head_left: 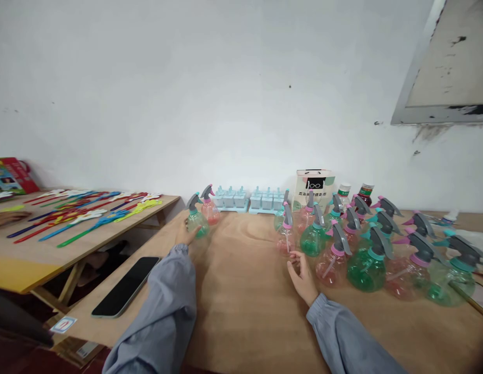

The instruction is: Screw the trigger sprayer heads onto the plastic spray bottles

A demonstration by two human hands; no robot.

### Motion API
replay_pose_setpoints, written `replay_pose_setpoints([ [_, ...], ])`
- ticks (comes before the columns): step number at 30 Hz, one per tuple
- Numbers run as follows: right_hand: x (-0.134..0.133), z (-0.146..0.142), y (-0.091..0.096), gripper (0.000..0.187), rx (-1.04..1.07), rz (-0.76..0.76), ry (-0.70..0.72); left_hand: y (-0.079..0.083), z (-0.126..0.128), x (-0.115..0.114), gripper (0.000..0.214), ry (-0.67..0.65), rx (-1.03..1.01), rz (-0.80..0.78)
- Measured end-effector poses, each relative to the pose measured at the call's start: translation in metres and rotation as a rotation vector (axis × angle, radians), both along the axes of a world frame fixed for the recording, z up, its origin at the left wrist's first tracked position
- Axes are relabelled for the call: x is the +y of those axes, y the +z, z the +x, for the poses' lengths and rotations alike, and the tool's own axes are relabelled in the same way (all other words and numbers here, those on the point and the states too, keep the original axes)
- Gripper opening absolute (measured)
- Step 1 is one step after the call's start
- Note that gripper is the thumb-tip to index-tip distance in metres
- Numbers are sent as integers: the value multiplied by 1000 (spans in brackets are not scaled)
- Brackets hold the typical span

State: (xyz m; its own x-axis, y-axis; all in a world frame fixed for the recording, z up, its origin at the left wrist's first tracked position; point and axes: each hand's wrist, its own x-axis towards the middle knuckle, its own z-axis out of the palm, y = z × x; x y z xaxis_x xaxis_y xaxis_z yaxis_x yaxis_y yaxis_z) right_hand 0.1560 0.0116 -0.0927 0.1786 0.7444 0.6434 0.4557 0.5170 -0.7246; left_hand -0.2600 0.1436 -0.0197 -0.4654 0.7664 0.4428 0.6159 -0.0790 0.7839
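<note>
My left hand (184,235) reaches to the far left of the wooden table (241,301) and closes on a green spray bottle (197,221) with a grey trigger. A pink spray bottle (210,208) stands just behind it. My right hand (302,275) rests on the table with its fingers apart, holding nothing. Its fingertips lie right by a pink spray bottle (286,236) at the near edge of a large cluster of several green and pink spray bottles (366,249).
A black phone (126,285) lies face up near the table's left edge. Two light blue ice-pop moulds (249,199) and a small carton (314,187) stand by the wall. A second table (50,244) at the left carries several coloured plastic sticks (81,213).
</note>
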Motion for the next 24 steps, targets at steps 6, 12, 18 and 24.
replay_pose_setpoints([
  [6,-5,-2,9,33,40,-58,70,-2,43,-32,70,303,-48,324],
  [12,-5,-6,9,56,-90,-208,166,5,150,-60,46,-141,104,610],
  [18,-2,-8,7,54,-106,-218,215,18,256,-73,65,-726,36,282],
  [24,-3,-5,7,39,-81,-202,205,26,303,-81,72,-698,-56,82],
])
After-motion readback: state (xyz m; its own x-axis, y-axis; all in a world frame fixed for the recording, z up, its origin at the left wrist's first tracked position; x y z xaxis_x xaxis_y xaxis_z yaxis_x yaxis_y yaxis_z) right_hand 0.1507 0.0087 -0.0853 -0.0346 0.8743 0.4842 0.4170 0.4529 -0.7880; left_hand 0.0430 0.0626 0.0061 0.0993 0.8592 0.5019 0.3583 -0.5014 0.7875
